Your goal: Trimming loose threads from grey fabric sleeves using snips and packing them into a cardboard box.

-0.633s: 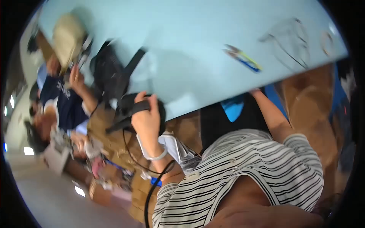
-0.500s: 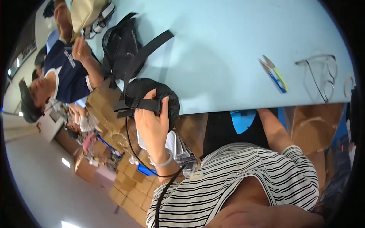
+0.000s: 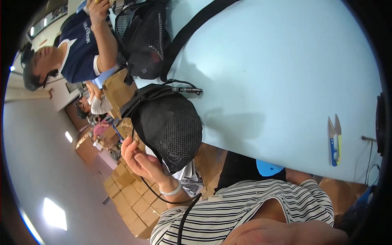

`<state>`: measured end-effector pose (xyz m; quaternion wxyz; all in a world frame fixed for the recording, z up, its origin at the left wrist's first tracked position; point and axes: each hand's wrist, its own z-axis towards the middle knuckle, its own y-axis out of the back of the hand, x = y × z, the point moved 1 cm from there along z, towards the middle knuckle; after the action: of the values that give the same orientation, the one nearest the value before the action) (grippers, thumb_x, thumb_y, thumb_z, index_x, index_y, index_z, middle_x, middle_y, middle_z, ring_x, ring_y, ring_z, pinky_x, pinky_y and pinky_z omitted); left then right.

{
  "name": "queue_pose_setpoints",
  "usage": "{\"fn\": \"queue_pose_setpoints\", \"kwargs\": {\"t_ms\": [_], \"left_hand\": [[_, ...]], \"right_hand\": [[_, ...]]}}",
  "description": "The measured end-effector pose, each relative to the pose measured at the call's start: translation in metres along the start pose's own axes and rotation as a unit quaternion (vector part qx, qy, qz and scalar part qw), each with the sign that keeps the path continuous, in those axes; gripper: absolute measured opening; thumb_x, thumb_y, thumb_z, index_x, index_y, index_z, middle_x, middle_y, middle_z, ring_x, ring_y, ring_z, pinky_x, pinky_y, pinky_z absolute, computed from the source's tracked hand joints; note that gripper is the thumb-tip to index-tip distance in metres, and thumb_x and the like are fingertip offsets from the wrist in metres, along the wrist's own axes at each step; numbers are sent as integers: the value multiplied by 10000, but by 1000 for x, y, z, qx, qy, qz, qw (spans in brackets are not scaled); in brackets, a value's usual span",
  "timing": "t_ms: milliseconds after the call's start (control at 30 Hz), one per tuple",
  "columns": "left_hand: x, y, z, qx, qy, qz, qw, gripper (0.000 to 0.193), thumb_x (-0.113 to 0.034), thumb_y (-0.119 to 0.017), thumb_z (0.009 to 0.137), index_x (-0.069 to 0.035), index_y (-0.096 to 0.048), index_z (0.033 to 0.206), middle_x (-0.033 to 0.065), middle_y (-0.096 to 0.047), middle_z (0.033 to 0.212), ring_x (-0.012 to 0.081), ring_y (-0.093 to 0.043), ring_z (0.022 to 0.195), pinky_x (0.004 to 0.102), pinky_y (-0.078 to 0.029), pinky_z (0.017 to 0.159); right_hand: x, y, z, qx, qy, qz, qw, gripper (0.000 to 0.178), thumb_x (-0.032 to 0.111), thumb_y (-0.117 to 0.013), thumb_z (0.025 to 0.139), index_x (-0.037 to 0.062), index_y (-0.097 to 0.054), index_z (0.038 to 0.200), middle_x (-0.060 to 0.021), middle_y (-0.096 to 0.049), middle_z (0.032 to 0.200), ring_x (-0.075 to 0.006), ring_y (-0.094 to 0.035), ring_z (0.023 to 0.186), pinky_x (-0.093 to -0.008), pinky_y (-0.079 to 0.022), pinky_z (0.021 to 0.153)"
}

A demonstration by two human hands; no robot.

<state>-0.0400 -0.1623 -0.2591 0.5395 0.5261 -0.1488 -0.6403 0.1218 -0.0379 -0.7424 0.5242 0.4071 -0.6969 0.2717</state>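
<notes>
A rounded black mesh bag (image 3: 169,128) lies at the table's near left edge, part of it hanging over. Its straps bunch on its upper left side, and a dark clip (image 3: 187,90) sticks out from its top. My left hand (image 3: 143,160), with a pale band at the wrist, is beside the bag's lower left side. The fingers are loosely bent and apart, with nothing visible in them. A thin black cord (image 3: 161,199) passes behind this hand. Only part of my right arm (image 3: 298,176) shows, below the table edge; that hand is hidden.
Thread snips (image 3: 335,141) with a blue and yellow handle lie on the pale blue table (image 3: 277,73) at right. Part of some eyeglasses (image 3: 369,159) shows beyond them. Another black mesh bag (image 3: 145,41) with a long strap lies farther left, near a co-worker (image 3: 77,53). Cardboard boxes (image 3: 132,196) are stacked behind.
My left hand has let go of the strap and moved down and left, off the bag. The bag has turned, showing more mesh. The view has shifted, so the snips appear lower and farther right.
</notes>
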Motion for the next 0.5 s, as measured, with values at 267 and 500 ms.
{"fn": "queue_pose_setpoints", "kwargs": {"t_ms": [267, 500], "left_hand": [[20, -16, -14, -64, -11, -46, 997, 325, -265, -391, 978, 14, -549, 1032, 186, -496, 1234, 265, -473, 1148, 386, -308, 1028], [25, -42, -34, -95, -13, -11, 995, 333, -145, -470, 886, -6, -543, 1180, 183, -375, 1391, 305, -326, 1314, 399, -232, 1086]], "right_hand": [[-15, 17, -17, 120, 19, -72, 990, 289, 276, -560, 839, 55, -662, 995, -135, -679, 847, -263, -634, 711, -394, -500, 709], [-35, 70, -23, 242, 47, -190, 950, 306, 293, -559, 840, 58, -662, 1006, -135, -679, 866, -269, -633, 720, -397, -498, 722]]}}
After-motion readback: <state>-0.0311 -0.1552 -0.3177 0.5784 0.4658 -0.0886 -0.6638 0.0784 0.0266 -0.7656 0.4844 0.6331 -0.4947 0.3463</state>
